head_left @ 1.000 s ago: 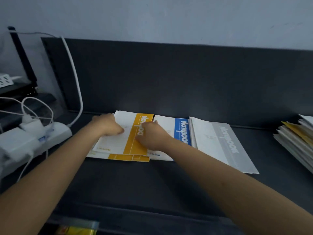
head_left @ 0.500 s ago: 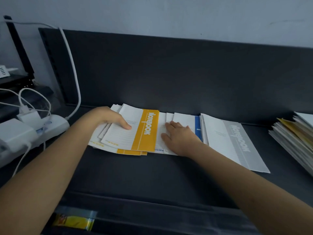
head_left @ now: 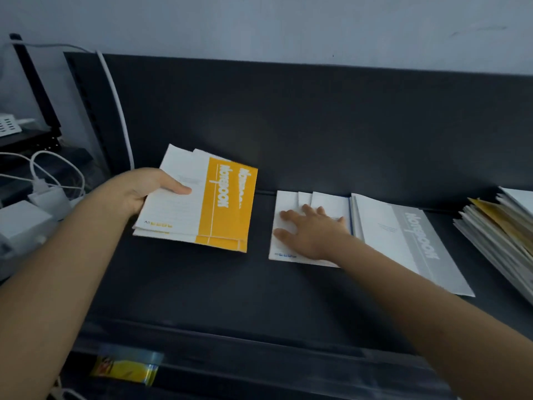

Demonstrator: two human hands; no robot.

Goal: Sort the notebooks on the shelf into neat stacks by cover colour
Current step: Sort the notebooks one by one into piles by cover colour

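Left hand point(head_left: 144, 193) grips the yellow notebooks point(head_left: 225, 203) by their white edge, thumb on top, just left of the blue notebooks point(head_left: 290, 202). Right hand point(head_left: 315, 233) presses flat on the blue ones, fingers straight. Judged thin, light, floppy and slick-covered: support from underneath or they fan apart.

At left, white power adapters point(head_left: 43, 203) sit with thin white cables point(head_left: 59, 166) looped above them; a thicker white cable point(head_left: 118, 111) runs up toward the pale wall point(head_left: 259, 24). Farther left, a black rack point(head_left: 37, 90) carries a white vented device point(head_left: 10, 127). Near left: a yellow packet point(head_left: 127, 368) in clear wrap.
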